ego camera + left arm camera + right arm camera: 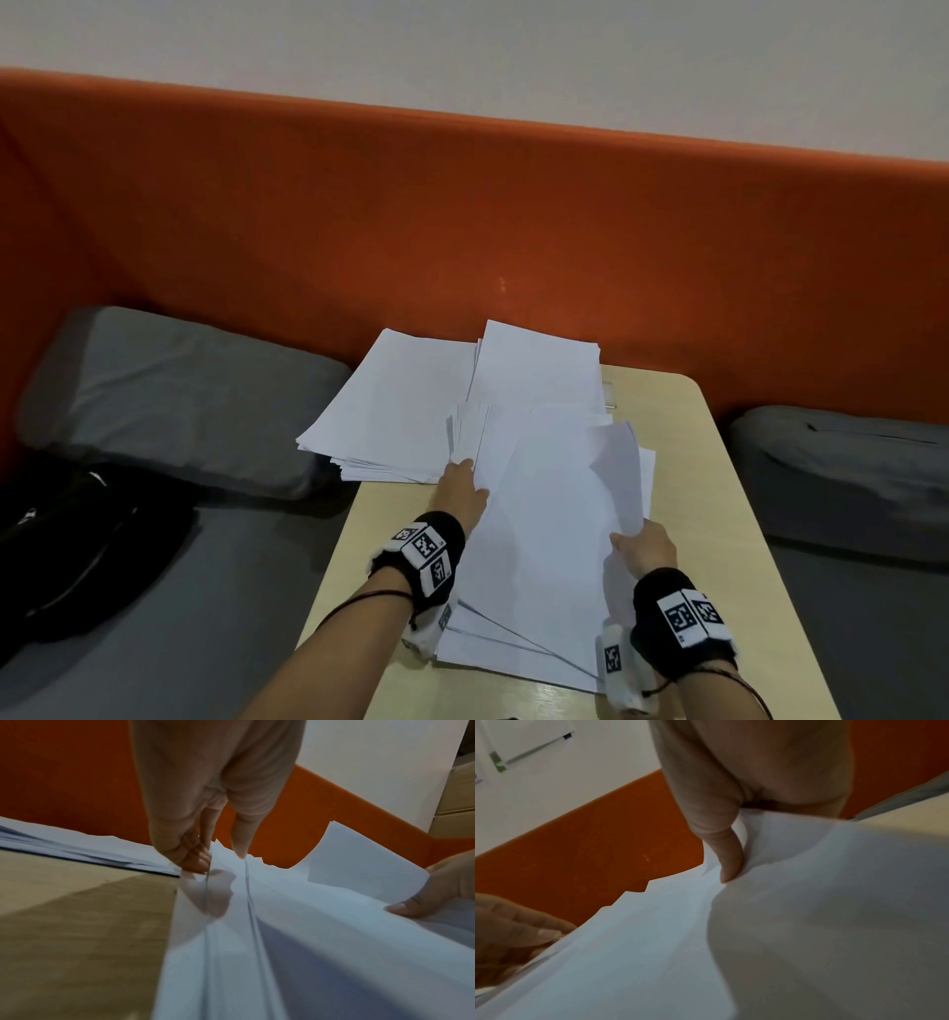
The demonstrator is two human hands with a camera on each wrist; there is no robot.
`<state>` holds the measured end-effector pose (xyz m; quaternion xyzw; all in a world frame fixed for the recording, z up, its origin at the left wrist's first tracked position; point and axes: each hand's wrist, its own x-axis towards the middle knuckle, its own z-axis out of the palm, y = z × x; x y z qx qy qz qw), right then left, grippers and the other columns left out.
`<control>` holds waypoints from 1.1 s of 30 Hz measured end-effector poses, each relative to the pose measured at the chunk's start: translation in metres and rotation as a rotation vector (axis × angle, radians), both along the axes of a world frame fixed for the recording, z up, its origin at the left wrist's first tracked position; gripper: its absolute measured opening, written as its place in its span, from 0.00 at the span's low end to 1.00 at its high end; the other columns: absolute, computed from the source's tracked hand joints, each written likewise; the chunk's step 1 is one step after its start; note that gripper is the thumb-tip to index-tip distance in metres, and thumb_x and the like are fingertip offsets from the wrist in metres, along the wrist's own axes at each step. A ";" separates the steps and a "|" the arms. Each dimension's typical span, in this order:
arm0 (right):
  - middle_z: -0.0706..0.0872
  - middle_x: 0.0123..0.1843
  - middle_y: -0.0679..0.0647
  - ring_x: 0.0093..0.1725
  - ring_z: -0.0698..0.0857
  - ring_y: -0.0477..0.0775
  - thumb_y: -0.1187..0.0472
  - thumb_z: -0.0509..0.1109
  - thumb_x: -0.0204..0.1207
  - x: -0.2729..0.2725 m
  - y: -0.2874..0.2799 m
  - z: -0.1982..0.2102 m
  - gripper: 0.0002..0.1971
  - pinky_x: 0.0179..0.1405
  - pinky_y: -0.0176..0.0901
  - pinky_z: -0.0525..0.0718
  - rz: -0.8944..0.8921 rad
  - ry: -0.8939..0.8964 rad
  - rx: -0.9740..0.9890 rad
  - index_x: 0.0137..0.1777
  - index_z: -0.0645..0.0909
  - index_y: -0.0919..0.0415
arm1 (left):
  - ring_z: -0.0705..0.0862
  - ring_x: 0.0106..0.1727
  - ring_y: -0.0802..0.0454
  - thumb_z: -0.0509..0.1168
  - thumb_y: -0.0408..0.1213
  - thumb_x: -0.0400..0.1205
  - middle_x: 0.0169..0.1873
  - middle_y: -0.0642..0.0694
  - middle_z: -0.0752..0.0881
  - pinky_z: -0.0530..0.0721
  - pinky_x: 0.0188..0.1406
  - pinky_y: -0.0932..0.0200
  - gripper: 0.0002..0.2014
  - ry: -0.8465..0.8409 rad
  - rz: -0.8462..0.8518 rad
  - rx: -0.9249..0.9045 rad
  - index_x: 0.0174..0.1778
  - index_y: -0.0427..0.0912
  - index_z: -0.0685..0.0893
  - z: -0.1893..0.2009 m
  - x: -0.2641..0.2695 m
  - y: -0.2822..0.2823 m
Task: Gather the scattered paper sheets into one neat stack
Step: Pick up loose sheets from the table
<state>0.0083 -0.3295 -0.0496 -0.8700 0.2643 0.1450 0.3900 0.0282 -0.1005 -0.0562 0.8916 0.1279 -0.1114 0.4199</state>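
A loose bundle of white paper sheets [539,514] lies fanned over the middle of a small beige table [719,488]. My left hand [464,493] grips the bundle's left edge, thumb on top and fingers underneath [197,860]. My right hand [644,547] pinches its right edge, where some sheets curl upward [616,462]; the thumb [729,860] presses into the paper. A thicker pile of sheets [390,406] sits at the table's far left corner and overhangs it. Another sheet [539,360] lies at the far edge.
An orange padded backrest [462,216] runs behind the table. Grey cushions lie to the left [169,390] and right [842,462]. A black bag [77,555] rests on the grey seat at the left.
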 end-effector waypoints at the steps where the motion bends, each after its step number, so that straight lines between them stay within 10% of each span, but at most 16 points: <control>1: 0.83 0.63 0.69 0.61 0.81 0.69 0.68 0.64 0.78 0.000 0.000 -0.001 0.17 0.47 0.42 0.74 0.001 0.002 0.000 0.66 0.76 0.73 | 0.75 0.64 0.39 0.58 0.29 0.82 0.65 0.35 0.71 0.76 0.62 0.55 0.18 -0.001 0.014 -0.022 0.68 0.31 0.70 0.000 -0.001 0.000; 8: 0.83 0.61 0.70 0.59 0.82 0.69 0.67 0.65 0.78 -0.001 -0.001 -0.003 0.16 0.48 0.44 0.75 -0.008 -0.008 0.029 0.64 0.77 0.74 | 0.76 0.57 0.49 0.56 0.23 0.82 0.58 0.42 0.73 0.72 0.55 0.67 0.21 -0.120 0.039 -0.157 0.72 0.36 0.71 0.007 -0.011 -0.001; 12: 0.83 0.62 0.70 0.61 0.81 0.69 0.66 0.66 0.78 -0.001 -0.002 -0.006 0.17 0.50 0.45 0.75 -0.021 -0.018 0.049 0.65 0.77 0.74 | 0.75 0.68 0.47 0.54 0.24 0.83 0.67 0.41 0.76 0.70 0.62 0.65 0.23 -0.145 -0.070 -0.155 0.75 0.38 0.67 0.020 -0.022 -0.007; 18: 0.83 0.61 0.70 0.60 0.82 0.69 0.65 0.69 0.77 -0.005 -0.004 -0.010 0.19 0.54 0.49 0.77 -0.075 -0.047 0.111 0.64 0.77 0.75 | 0.79 0.52 0.47 0.53 0.32 0.86 0.61 0.37 0.80 0.80 0.54 0.55 0.19 -0.065 -0.292 -0.111 0.74 0.46 0.68 0.032 -0.034 -0.017; 21: 0.83 0.62 0.70 0.61 0.81 0.68 0.66 0.74 0.73 -0.005 -0.007 -0.013 0.22 0.58 0.51 0.77 -0.132 -0.116 0.212 0.65 0.77 0.73 | 0.78 0.62 0.52 0.56 0.29 0.85 0.62 0.50 0.78 0.74 0.62 0.63 0.21 -0.063 -0.213 -0.319 0.74 0.45 0.70 0.034 -0.036 -0.012; 25: 0.81 0.65 0.59 0.65 0.79 0.58 0.65 0.75 0.71 -0.008 -0.008 0.011 0.26 0.66 0.49 0.74 -0.223 -0.357 0.532 0.69 0.73 0.67 | 0.83 0.62 0.44 0.64 0.27 0.81 0.60 0.41 0.84 0.82 0.61 0.57 0.18 -0.077 -0.015 -0.674 0.68 0.36 0.77 0.042 -0.028 -0.001; 33: 0.91 0.37 0.42 0.39 0.87 0.37 0.73 0.70 0.74 -0.004 0.007 0.109 0.11 0.37 0.22 0.83 -0.042 -0.777 0.605 0.56 0.80 0.64 | 0.85 0.56 0.49 0.69 0.38 0.79 0.52 0.47 0.87 0.80 0.66 0.49 0.13 -0.277 -0.063 -0.631 0.59 0.42 0.81 0.115 -0.015 0.000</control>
